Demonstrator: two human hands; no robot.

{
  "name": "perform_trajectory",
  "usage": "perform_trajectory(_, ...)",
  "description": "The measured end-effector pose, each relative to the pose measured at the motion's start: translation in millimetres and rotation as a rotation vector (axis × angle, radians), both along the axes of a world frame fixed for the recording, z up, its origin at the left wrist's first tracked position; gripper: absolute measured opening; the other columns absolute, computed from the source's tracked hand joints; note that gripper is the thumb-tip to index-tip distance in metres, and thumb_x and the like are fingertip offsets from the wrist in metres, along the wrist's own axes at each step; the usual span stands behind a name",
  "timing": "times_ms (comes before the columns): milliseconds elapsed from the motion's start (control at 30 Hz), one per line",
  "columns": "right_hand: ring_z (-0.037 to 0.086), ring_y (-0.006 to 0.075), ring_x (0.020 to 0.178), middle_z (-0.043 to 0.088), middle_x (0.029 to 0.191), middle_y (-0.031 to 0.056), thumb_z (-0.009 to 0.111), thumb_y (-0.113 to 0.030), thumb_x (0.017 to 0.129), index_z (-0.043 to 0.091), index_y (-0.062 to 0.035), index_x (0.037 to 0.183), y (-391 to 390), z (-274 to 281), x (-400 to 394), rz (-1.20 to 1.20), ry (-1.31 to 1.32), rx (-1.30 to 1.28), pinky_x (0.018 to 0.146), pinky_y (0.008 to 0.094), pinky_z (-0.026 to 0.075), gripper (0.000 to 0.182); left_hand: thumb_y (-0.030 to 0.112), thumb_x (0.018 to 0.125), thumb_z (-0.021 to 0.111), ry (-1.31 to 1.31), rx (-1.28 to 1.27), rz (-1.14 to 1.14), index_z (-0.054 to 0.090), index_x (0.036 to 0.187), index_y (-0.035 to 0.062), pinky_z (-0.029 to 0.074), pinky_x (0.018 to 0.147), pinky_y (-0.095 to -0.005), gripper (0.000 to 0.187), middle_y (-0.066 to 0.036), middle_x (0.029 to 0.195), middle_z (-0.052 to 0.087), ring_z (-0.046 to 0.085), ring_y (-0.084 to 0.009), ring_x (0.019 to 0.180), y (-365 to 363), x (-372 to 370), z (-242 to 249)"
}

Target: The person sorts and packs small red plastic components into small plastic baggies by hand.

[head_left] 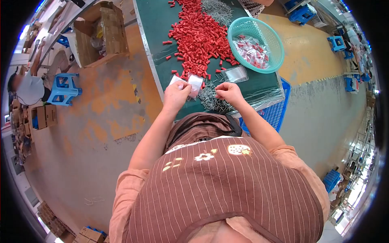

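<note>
My left hand [177,95] is closed on a small clear plastic bag [195,84] at the near edge of the green table [162,60]. To its right, my right hand [230,94] has its fingers pinched together at the edge of a pile of grey screws [210,98]; what they hold is too small to make out. Beyond both hands lies a large heap of red plugs [198,38]. A stack of clear bags [236,74] rests just above my right hand.
A turquoise basket [277,44] with filled bags stands at the table's right side. More grey screws [217,12] lie at the far end. A blue crate [279,111] is below the right edge. Cardboard box [115,32], blue stool [65,89] and a person [30,87] are at left.
</note>
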State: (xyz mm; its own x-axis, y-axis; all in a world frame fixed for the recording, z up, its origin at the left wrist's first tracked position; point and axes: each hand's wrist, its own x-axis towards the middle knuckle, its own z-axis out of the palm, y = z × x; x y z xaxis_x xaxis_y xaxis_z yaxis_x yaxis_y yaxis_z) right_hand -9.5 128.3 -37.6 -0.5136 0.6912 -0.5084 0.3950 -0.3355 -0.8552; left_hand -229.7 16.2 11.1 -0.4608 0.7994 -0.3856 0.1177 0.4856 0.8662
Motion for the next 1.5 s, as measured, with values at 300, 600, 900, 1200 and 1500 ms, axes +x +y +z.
perform_trajectory(300,0.068,0.0192,0.082,0.066,0.090,0.0099,0.068,-0.002,0.081,0.061,0.0033,0.101,2.1,40.4,8.4,-0.127,0.176,-0.318,0.070,0.0278,0.056,0.022,0.017,0.080,0.063,0.075,0.017,-0.076,0.069,0.085,0.0006,0.048,0.059,-0.0284,0.019,-0.008,0.071,0.068,0.062,-0.0134,0.063,5.5,14.3,22.7)
perform_trajectory(600,0.066,0.0145,0.080,0.067,0.088,0.0075,0.069,-0.005,0.080,0.065,0.0018,0.100,3.8,41.1,13.0,-0.134,0.141,-0.254,0.067,0.0236,0.050,0.021,0.021,0.079,0.063,0.118,0.003,-0.103,0.069,0.086,0.0034,0.048,0.061,-0.0313,0.020,-0.009,0.068,0.067,0.062,-0.0159,0.062,6.3,16.2,4.4)
perform_trajectory(900,0.062,0.0115,0.076,0.067,0.087,0.0064,0.069,-0.005,0.080,0.066,0.0013,0.100,3.5,42.2,16.0,-0.169,0.186,-0.233,0.064,0.0216,0.046,0.021,0.022,0.079,0.063,0.164,-0.013,-0.126,0.069,0.086,0.0023,0.048,0.060,-0.0336,0.022,-0.012,0.067,0.065,0.062,-0.0191,0.061,6.9,19.6,16.8)
perform_trajectory(1200,0.062,0.0102,0.076,0.068,0.089,0.0064,0.070,-0.004,0.080,0.066,0.0020,0.105,2.5,47.1,15.3,-0.148,0.175,-0.149,0.066,0.0222,0.049,0.026,0.023,0.079,0.063,0.162,-0.030,-0.137,0.069,0.085,0.0023,0.047,0.059,-0.0335,0.022,-0.012,0.066,0.065,0.061,-0.0189,0.060,7.8,19.8,19.0)
perform_trajectory(1500,0.063,0.0104,0.074,0.067,0.083,0.0053,0.069,-0.005,0.082,0.066,0.0013,0.099,7.6,56.8,13.5,-0.130,0.182,-0.160,0.066,0.0213,0.049,0.018,0.016,0.080,0.064,0.128,-0.066,-0.156,0.068,0.084,0.0017,0.050,0.064,-0.0270,0.015,-0.006,0.073,0.069,0.063,-0.0105,0.067,14.1,20.4,24.1)
